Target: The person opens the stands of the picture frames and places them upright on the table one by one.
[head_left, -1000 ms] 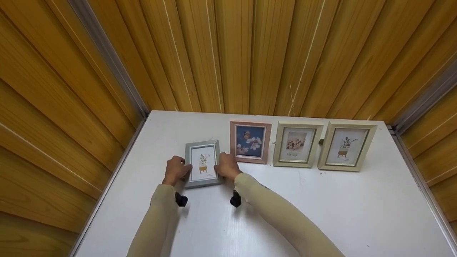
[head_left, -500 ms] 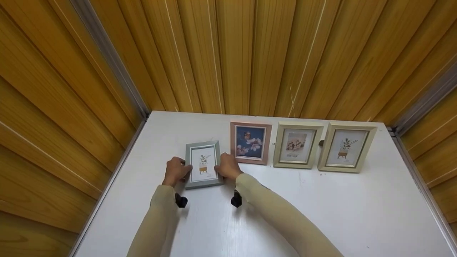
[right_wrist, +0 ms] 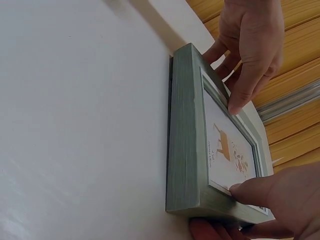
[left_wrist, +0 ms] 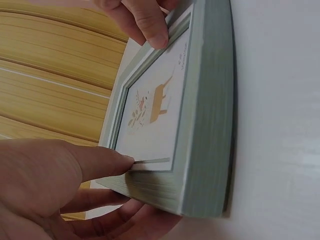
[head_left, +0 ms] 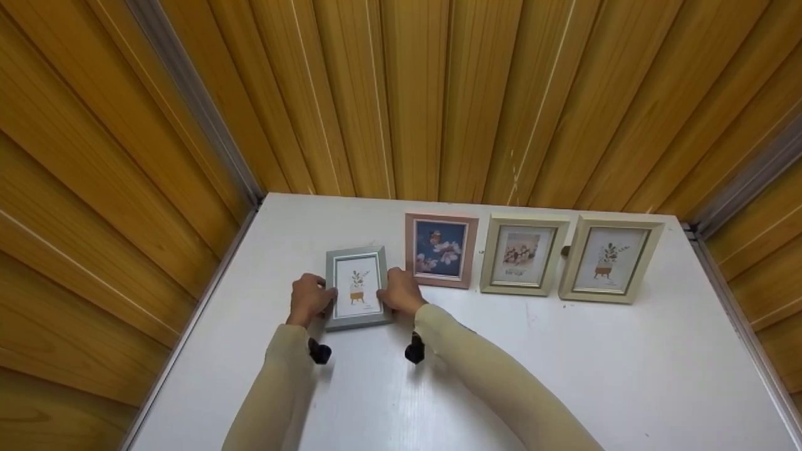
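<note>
A grey-green picture frame [head_left: 357, 323] with a potted-plant print leans back on the white table, left of the other frames. My left hand [head_left: 308, 298] grips its left side, the thumb on the front and the fingers along the outer edge. On the opposite side, my right hand [head_left: 403, 292] holds it the same way. In the left wrist view, the left thumb [left_wrist: 102, 161] presses the inner border, with fingers curled against the side. The right wrist view shows the right thumb [right_wrist: 255, 191] on the front and its fingers partly hidden underneath. The frame's lower edge lies close against the tabletop.
To the right stand a pink frame [head_left: 410, 250] with a blossom picture and two cream frames, the middle one [head_left: 515, 289] and the far-right one [head_left: 595, 295], in a row. The white table [head_left: 564, 376] meets wooden panel walls [head_left: 413, 100] at back and sides.
</note>
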A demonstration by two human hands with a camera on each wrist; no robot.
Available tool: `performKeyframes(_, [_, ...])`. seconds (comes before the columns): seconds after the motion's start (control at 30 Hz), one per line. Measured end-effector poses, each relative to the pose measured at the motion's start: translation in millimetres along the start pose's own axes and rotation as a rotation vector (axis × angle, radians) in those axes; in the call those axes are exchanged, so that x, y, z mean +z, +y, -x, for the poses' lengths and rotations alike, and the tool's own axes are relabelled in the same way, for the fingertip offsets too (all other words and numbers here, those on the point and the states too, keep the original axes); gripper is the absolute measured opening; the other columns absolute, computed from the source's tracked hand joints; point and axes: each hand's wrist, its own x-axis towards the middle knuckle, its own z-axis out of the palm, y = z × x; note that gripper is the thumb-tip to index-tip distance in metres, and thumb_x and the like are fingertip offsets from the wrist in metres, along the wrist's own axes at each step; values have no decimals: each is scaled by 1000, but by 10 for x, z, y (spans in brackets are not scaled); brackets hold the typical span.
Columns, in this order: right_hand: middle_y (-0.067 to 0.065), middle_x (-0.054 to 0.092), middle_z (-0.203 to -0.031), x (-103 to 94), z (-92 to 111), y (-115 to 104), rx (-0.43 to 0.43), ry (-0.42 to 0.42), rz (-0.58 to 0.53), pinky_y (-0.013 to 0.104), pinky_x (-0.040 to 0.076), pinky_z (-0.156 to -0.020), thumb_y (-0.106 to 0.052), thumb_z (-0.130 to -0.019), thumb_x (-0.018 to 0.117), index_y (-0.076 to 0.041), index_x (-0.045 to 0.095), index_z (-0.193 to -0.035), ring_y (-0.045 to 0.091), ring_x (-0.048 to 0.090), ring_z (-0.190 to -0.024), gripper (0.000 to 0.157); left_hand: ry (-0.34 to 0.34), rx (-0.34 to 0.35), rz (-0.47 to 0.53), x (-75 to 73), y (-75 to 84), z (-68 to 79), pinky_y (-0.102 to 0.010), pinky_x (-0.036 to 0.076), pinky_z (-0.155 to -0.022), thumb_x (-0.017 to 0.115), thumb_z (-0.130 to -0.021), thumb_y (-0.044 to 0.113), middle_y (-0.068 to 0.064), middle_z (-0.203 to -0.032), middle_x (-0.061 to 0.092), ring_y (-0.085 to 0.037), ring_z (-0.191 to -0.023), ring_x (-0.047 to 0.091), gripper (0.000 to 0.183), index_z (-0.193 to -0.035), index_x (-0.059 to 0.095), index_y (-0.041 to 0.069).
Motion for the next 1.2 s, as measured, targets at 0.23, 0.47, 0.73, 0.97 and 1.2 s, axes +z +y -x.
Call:
performKeyframes(0.23, [19,71,-92,3,39,-34,-33,85,-14,48,55,-76,-13,-88,78,6,68,-98,33,68,-86,23,64,24,-16,-18,23,18,-31,57,-54,70,-93,13,-26,-112,71,-24,-73,71,41,-128,65,-9])
performKeyframes(0.47, [21,73,-103,-7,92,-102,-52,118,-58,48,56,-85,-14,-91,77,10,66,-119,34,70,-97,39,99,34,22,-79,23,86,-30,59,-57,70,-95,14,-23,-105,72,-23,-72,72,43,-133,63,-7])
performKeyframes(0.73, [23,70,-107,-23,141,-151,-79,212,-84,49,55,-91,-12,-90,77,8,64,-126,36,68,-102,44,205,105,46,-94,65,159,-32,55,-63,71,-94,16,-17,-97,71,-23,-78,67,43,-132,66,-3])
performKeyframes(0.97, [19,67,-107,-65,193,-253,-68,286,-56,47,56,-88,-14,-91,78,2,63,-132,32,67,-97,47,290,121,95,-105,127,214,-30,49,-61,71,-93,15,-14,-98,70,-23,-77,63,40,-131,69,1])
performKeyframes(1.2, [14,63,-103,-111,215,-299,-123,362,-84,43,56,-79,-13,-90,79,1,61,-136,25,63,-86,52,425,176,101,-90,192,231,-31,47,-61,72,-91,14,-14,-97,72,-24,-78,65,40,-130,71,6])
